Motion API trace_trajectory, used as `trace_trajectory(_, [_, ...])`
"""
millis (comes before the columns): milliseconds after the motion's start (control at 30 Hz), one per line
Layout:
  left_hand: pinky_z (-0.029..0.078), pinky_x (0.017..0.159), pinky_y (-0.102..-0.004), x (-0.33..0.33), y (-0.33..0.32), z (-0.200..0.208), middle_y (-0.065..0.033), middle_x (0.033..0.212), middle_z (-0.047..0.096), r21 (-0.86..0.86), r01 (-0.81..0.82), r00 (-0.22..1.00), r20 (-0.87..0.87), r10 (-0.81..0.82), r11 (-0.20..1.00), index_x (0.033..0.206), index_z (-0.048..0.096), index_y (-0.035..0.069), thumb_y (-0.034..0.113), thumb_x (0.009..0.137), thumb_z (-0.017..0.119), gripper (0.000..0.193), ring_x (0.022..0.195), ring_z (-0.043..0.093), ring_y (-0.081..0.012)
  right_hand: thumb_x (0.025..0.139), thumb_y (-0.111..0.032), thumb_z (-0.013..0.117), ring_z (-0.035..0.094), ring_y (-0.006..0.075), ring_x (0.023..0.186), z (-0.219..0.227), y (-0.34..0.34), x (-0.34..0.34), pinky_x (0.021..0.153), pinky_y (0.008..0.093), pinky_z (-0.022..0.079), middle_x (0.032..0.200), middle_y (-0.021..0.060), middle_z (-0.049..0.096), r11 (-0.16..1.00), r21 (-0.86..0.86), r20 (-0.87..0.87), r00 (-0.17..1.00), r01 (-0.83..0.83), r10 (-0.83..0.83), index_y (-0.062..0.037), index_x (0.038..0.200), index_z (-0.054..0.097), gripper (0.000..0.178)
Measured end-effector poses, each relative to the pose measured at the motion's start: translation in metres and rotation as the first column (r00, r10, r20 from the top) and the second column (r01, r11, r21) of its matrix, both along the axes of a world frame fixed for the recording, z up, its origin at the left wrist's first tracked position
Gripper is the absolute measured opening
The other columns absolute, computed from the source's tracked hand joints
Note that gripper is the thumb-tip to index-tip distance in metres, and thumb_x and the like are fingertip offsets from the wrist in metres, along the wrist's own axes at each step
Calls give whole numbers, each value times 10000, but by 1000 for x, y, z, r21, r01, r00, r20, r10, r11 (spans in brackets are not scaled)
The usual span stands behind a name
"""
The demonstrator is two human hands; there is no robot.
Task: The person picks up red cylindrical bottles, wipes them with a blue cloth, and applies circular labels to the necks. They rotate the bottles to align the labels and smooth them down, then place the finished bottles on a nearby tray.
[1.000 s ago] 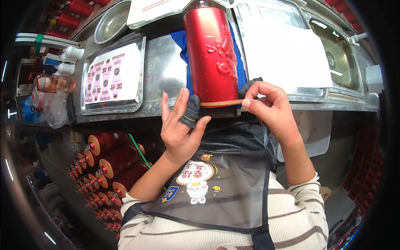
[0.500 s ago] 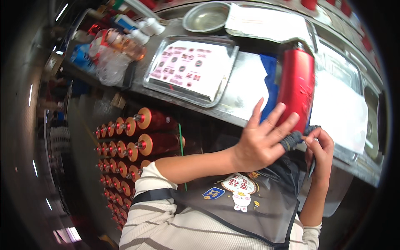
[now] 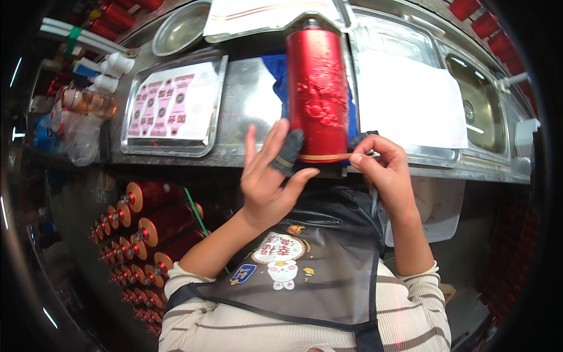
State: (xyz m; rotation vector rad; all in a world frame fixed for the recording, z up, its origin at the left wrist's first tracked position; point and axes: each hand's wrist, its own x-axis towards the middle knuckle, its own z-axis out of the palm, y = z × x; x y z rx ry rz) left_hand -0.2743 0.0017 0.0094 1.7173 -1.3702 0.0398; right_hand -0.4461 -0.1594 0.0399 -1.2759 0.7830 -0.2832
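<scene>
A red embossed metal bottle (image 3: 317,94), with a bare metal neck at its far end, lies on a blue cloth (image 3: 274,69) in front of me. Round its near end runs a thin golden-tan strip (image 3: 324,157). My right hand (image 3: 384,170) pinches the strip's right end between thumb and finger. Spread open, my left hand (image 3: 267,176) is beside the bottle's near left edge, its thumb pointing at the base. One left finger wears a dark grey finger cover (image 3: 287,154); a similar one shows behind my right fingers. Under my right palm, a slim bluish-grey thing is partly hidden.
To the left stands a clear tray (image 3: 218,126) with printed pink-and-white sheets. White sheets (image 3: 404,105) cover another tray at right, before a sink (image 3: 484,111). A metal bowl (image 3: 180,29) sits farther back. Red bottles (image 3: 155,196) are stacked below the bench, lower left.
The view has swung, so the bottle now looks straighter and farther left. My left fingers have drawn back from the bottle's side. More of the strip shows along its base.
</scene>
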Motion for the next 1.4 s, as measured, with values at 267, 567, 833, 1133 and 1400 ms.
trace_trajectory(267, [254,1147,-664,1,14,-7,-263,1409,581,31,15,987,159,-19,999,988,726,-52,87,774,847,282,1268,606,-414,871,-84,682,473,5,547,6,3,3,482,186,341,719,-36,586,998,17,62,997,54,-55,-36,827,638,78])
trace_trajectory(567, [260,1149,-662,5,9,5,-262,1422,566,50,85,969,230,-95,995,1204,698,-27,21,775,817,447,1235,622,-412,857,-95,676,460,2,516,8,5,-1,454,188,326,706,-33,592,996,-54,70,995,74,-70,-36,798,631,95])
trace_trajectory(833, [207,1149,-686,4,-6,21,-233,1443,558,124,123,909,384,-161,985,1129,758,109,48,710,843,431,1280,582,-439,865,-73,664,505,20,594,2,3,1,525,191,375,736,-29,592,998,-24,66,996,54,-53,-27,818,637,70])
trace_trajectory(1133, [274,1127,-685,-5,-29,13,-222,1432,579,37,2,973,230,-10,999,1177,721,33,162,735,848,477,1369,528,-382,910,-52,672,566,25,713,-2,1,1,639,180,446,865,-1,649,999,37,35,999,-4,3,-1,880,661,61])
trace_trajectory(1400, [299,1145,-638,2,10,-6,-258,1397,592,52,-7,999,42,4,999,1205,690,-47,117,735,884,534,1233,634,-382,894,-72,684,551,20,683,6,6,2,607,183,422,832,1,627,999,-3,47,998,42,-42,-2,867,653,81])
